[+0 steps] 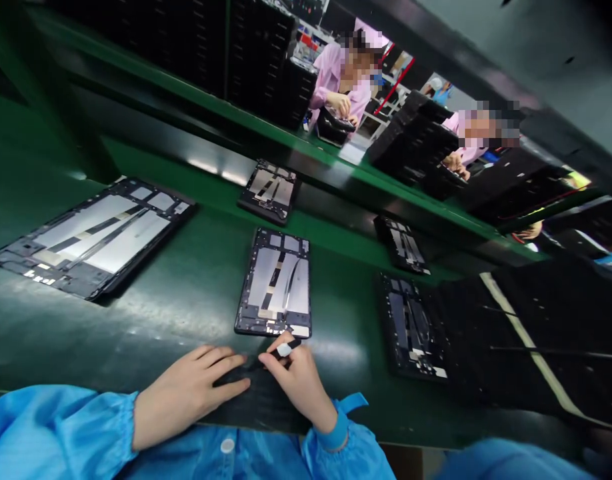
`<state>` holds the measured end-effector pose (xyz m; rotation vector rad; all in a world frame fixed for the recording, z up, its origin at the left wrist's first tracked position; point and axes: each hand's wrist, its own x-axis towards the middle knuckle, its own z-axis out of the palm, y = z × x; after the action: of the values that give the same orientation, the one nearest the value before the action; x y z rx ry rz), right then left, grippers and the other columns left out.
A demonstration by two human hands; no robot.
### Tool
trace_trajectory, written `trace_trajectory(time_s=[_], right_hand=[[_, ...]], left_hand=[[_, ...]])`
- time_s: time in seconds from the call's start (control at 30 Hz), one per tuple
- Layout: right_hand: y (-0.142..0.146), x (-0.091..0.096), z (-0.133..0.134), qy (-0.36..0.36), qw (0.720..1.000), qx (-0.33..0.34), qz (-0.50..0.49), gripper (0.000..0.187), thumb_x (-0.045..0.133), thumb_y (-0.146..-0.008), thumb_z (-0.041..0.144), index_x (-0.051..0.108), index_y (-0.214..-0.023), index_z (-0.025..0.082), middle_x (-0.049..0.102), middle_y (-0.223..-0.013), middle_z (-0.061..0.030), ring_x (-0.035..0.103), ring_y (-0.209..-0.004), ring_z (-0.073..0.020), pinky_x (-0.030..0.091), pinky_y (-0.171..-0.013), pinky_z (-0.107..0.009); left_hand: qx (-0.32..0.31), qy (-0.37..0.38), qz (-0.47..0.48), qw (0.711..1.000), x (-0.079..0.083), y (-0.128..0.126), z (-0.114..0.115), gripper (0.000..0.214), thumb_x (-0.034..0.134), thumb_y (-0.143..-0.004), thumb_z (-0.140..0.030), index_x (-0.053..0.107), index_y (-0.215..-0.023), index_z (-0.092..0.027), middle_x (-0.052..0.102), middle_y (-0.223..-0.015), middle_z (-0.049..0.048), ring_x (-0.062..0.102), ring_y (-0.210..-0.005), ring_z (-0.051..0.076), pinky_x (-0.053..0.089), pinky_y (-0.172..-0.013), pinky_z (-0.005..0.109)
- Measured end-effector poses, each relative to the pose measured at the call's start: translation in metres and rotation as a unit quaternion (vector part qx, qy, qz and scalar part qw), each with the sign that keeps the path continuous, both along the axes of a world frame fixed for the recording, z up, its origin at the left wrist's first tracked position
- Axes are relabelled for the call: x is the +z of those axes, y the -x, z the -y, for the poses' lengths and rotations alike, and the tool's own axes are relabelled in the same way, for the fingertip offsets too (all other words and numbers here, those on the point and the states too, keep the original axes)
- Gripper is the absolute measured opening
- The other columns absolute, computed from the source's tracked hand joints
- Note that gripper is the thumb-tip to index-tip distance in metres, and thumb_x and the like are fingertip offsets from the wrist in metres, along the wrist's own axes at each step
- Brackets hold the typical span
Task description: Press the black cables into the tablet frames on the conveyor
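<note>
My left hand (189, 388) lies flat on the green bench mat, fingers stretched toward the right, holding nothing. To its right, my right hand (302, 380) is closed around a black pen-like tool (287, 347) with a white patch on it. The tool's thin dark end points down and left, close to my left fingertips; whether it touches anything there I cannot tell. Just beyond my right hand lies an opened tablet (275, 280), its silver battery area and flat ribbon cables showing. My right knuckles are right by its near edge.
More opened tablets lie at the left (99, 233), at the back (270, 190) and to the right (411, 327). A large black padded stack (531, 340) with a pale strap stands at far right. Beyond the raised green rail (281, 130), people in pink work among black trays.
</note>
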<state>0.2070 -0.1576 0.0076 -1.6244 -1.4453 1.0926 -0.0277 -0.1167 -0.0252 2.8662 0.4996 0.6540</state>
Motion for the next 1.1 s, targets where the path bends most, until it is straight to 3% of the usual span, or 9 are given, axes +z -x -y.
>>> trace_trajectory(time_s=[0.23, 0.37, 0.5, 0.6, 0.7, 0.87, 1.1], right_hand=[[0.008, -0.004, 0.002, -0.005, 1.000, 0.010, -0.009, 0.022, 0.066, -0.091, 0.040, 0.065, -0.079, 0.022, 0.067, -0.070, -0.0012, 0.064, -0.061, -0.0183, 0.047, -0.058, -0.028], [-0.001, -0.004, -0.002, 0.031, 0.987, -0.041, -0.155, 0.037, 0.069, -0.088, 0.056, 0.058, -0.078, 0.023, 0.065, -0.067, 0.0005, 0.068, -0.056, -0.0179, 0.054, -0.054, -0.027], [-0.016, 0.013, -0.029, 0.011, 0.973, -0.075, -0.219, 0.046, 0.074, -0.080, 0.064, 0.052, -0.077, 0.023, 0.067, -0.067, 0.0005, 0.070, -0.054, -0.0177, 0.056, -0.048, -0.025], [-0.019, 0.026, -0.058, 0.049, 0.975, -0.033, -0.215, 0.049, 0.076, -0.077, 0.064, 0.051, -0.079, 0.022, 0.067, -0.060, 0.0021, 0.073, -0.053, -0.0189, 0.053, -0.044, -0.022], [-0.016, 0.026, -0.079, 0.088, 0.975, -0.002, -0.205, 0.053, 0.078, -0.071, 0.067, 0.051, -0.080, 0.022, 0.066, -0.054, 0.0034, 0.073, -0.052, -0.0192, 0.052, -0.042, -0.019], [-0.016, 0.017, -0.086, 0.104, 0.971, -0.005, -0.217, 0.061, 0.078, -0.067, 0.073, 0.052, -0.079, 0.020, 0.069, -0.055, 0.0002, 0.074, -0.052, -0.0204, 0.052, -0.040, -0.019], [-0.016, 0.015, -0.085, 0.118, 0.967, -0.014, -0.226, 0.069, 0.082, -0.056, 0.080, 0.051, -0.075, 0.020, 0.069, -0.053, -0.0023, 0.072, -0.048, -0.0185, 0.050, -0.038, -0.017]], left_hand=[[0.007, 0.012, 0.003, 1.000, 0.004, -0.002, 0.002, 0.040, 0.071, -0.087, -0.024, 0.070, -0.126, -0.032, 0.070, -0.125, 0.0086, 0.064, -0.108, 0.031, 0.050, -0.084, 0.043], [0.010, 0.009, 0.016, 1.000, 0.006, -0.004, 0.004, 0.040, 0.073, -0.084, -0.025, 0.071, -0.123, -0.033, 0.071, -0.123, 0.0080, 0.064, -0.106, 0.032, 0.052, -0.081, 0.044], [0.025, 0.020, 0.023, 0.999, 0.019, -0.003, 0.000, 0.034, 0.068, -0.088, -0.024, 0.070, -0.121, -0.032, 0.071, -0.124, 0.0077, 0.065, -0.104, 0.030, 0.052, -0.080, 0.041], [0.031, 0.036, 0.019, 0.999, 0.035, -0.003, -0.018, 0.027, 0.057, -0.097, -0.023, 0.068, -0.120, -0.029, 0.071, -0.117, 0.0062, 0.066, -0.098, 0.026, 0.053, -0.079, 0.038], [0.043, -0.005, 0.036, 0.998, 0.043, -0.004, -0.040, 0.028, 0.044, -0.104, -0.018, 0.066, -0.119, -0.025, 0.073, -0.107, 0.0060, 0.066, -0.089, 0.023, 0.051, -0.075, 0.036], [0.032, -0.051, 0.028, 0.998, 0.036, -0.007, -0.051, 0.034, 0.042, -0.101, -0.006, 0.062, -0.125, -0.019, 0.074, -0.106, 0.0085, 0.065, -0.085, 0.023, 0.050, -0.069, 0.036], [0.052, -0.050, 0.032, 0.997, 0.027, -0.007, -0.046, 0.025, 0.053, -0.100, -0.011, 0.063, -0.122, -0.020, 0.073, -0.107, 0.0067, 0.063, -0.085, 0.021, 0.047, -0.066, 0.035]])
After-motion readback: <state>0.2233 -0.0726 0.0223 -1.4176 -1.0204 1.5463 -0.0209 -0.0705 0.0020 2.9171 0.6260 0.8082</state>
